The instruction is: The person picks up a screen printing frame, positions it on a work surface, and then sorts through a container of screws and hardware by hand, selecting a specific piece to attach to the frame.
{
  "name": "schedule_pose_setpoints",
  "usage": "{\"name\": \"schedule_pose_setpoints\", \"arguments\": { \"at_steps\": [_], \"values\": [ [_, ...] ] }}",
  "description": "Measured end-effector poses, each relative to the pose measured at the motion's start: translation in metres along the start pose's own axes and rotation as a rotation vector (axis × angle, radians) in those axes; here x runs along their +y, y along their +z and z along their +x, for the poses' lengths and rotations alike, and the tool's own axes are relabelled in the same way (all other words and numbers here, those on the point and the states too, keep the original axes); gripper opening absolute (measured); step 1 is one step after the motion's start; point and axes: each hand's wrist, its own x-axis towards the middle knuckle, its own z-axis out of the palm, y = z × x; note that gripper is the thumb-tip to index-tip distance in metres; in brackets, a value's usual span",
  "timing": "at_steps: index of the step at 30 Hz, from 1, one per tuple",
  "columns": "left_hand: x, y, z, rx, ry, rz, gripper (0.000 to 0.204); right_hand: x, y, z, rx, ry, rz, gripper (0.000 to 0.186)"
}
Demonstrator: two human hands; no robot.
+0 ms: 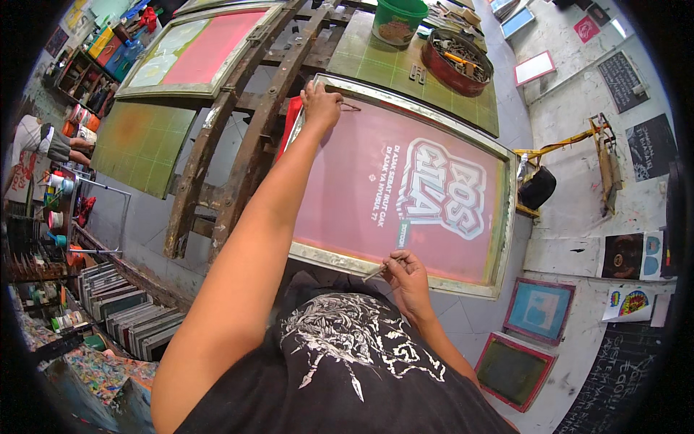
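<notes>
A silkscreen frame [396, 273] with pale, worn edges lies before me. Its pink mesh [354, 181] carries a white lettered design [448, 188]. My left hand [322, 107] is on the frame's far left corner, fingers curled, and a short brownish metal rod [350, 107] juts from it over the mesh. At the near edge, my right hand [407, 280] pinches a short, thin metal rod [374, 273] close to the frame. Its thumb and forefinger are pressed together. A small green label [404, 234] sits on the mesh just beyond my right hand.
Beyond the frame, a green gridded board [361, 54] bears a green bucket [398, 22] and a round red tin [457, 64] of metal pieces. Rusty metal rails [242, 163] run along the left. Another silkscreen [210, 50] lies past them. Small frames [538, 311] lean at right.
</notes>
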Motion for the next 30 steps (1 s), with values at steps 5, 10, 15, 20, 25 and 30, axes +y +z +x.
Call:
{"name": "schedule_pose_setpoints", "arguments": {
  "at_steps": [5, 10, 15, 20, 25, 30],
  "values": [
    [-0.006, -0.013, -0.005, 0.331, 0.178, -0.098, 0.032, -0.011, 0.012, 0.023, -0.035, -0.004, -0.029, 0.014],
    [0.004, -0.121, -0.117, 0.015, -0.132, -0.855, 0.021, -0.006, 0.035, 0.039, -0.081, -0.034, -0.172, 0.013],
    [-0.021, -0.199, -0.303, -0.380, -0.433, -1.182, 0.016, 0.030, 0.086, 0.041, -0.227, 0.023, -0.290, 0.015],
    [-0.062, -0.200, -0.412, -0.107, -0.726, -1.383, 0.013, 0.100, 0.124, 0.022, -0.433, 0.088, -0.328, 0.014],
    [-0.085, -0.215, -0.453, 0.060, -0.684, -1.308, 0.011, 0.134, 0.157, 0.000, -0.483, 0.163, -0.412, 0.014],
    [-0.090, -0.214, -0.462, 0.152, -0.712, -1.264, 0.011, 0.148, 0.163, -0.008, -0.530, 0.138, -0.455, 0.019]
  ]
}}
